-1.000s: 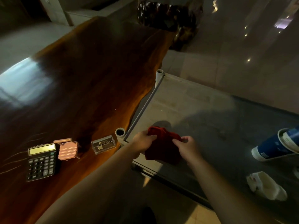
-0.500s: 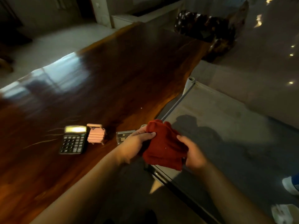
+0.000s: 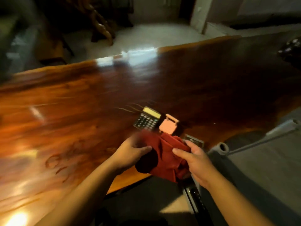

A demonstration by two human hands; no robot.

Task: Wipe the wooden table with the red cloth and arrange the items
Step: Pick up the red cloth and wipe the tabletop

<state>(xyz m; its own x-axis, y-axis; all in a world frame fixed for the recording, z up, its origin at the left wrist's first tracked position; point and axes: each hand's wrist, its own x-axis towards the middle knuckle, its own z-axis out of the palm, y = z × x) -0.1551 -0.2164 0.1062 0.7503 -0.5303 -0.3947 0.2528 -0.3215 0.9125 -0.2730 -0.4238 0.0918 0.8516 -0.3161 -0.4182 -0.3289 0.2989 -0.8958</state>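
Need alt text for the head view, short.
Both hands, left hand and right hand, hold a bunched red cloth over the near edge of a glossy wooden table. Behind it sit a calculator, a pink item and a small clear box.

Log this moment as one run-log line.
phase: pre-wipe | left hand + right hand: gripping red cloth | wooden table: calculator, pink item beyond cloth

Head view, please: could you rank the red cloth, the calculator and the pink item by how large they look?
1. red cloth, clearly largest, though it is nearest the camera, held in both hands.
2. calculator and pink item: they look about alike, so I won't rank them.
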